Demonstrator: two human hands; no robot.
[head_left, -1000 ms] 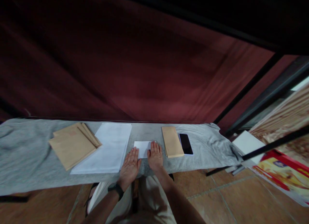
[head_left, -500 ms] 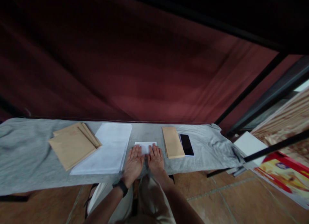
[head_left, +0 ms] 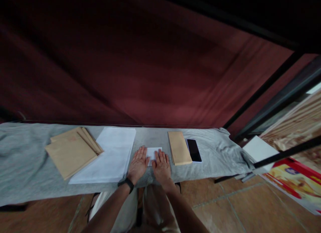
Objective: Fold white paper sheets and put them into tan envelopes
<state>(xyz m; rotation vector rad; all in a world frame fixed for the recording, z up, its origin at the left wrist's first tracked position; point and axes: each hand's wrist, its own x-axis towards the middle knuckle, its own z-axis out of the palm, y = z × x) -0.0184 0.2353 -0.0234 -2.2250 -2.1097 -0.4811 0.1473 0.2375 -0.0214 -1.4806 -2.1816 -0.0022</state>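
A small white piece of paper, apparently folded point(head_left: 151, 152), lies flat on the grey cloth in front of me. My left hand point(head_left: 137, 163), with a dark band on its wrist, rests palm down at the paper's left edge, fingers stretched forward. Over the paper's right part lies my right hand point(head_left: 161, 164), also flat with fingers extended. Between the two hands the paper's middle shows; its right part is hidden under my fingers. To the left is a stack of large white sheets point(head_left: 115, 156). Brown envelopes point(head_left: 179, 148) lie to the right.
More brown envelopes point(head_left: 72, 151) overlap the white sheets on the left. A phone point(head_left: 194, 150) lies beside the right-hand envelopes. Grey cloth point(head_left: 218, 149) covers the narrow table. A dark red curtain point(head_left: 155, 75) hangs behind it, and a red printed box point(head_left: 298, 182) stands at the lower right.
My left hand has slid left across the paper to its left edge, so more of the paper's middle shows. My right hand stays nearly in place on the paper.
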